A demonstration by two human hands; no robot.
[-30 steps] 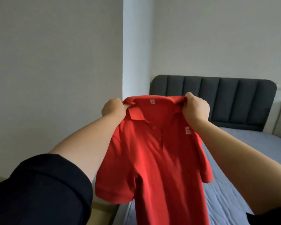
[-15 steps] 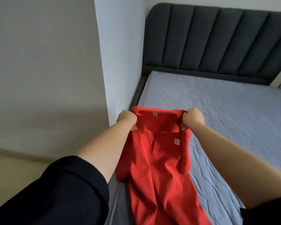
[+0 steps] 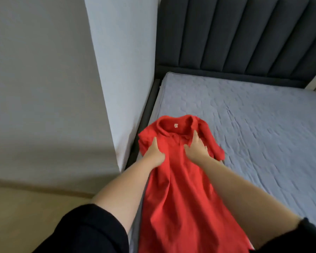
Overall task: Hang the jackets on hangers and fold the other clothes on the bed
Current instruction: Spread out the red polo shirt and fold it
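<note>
Red short-sleeved polo shirt [image 3: 181, 189], cotton-looking knit, lies front up on the pale grey-blue quilted mattress [image 3: 254, 125]. It sits close to the mattress's left edge. Collar end points toward the dark grey upholstered headboard [image 3: 235, 33] with vertical padded channels; the hem end runs down out of the bottom of the view. A small white label shows inside the collar. The shirt's body is rumpled into long lengthwise folds, and the sleeve on the right side lies bunched on the mattress.

We note both hands on the chest of the shirt, just below the collar.

- Left hand [image 3: 154, 152]: laid flat on the shoulder area, fingers straight and held close together, tips pointing toward the collar, thumb out to the inner side. It presses on the cloth and pinches nothing.
- Right hand [image 3: 197, 147]: flat beside the button placket, fingers slightly spread, forefinger reaching up to the collar's edge, thumb splayed inward. It also presses on the cloth.

The hands are near each other but apart, with a strip of red cloth between them. Forearms bare; black sleeves [image 3: 91, 230] pushed up near the elbows.

Left of the bed we record a white wall column [image 3: 120, 70], a grey wall beyond it, and beige flooring [image 3: 26, 216].
</note>
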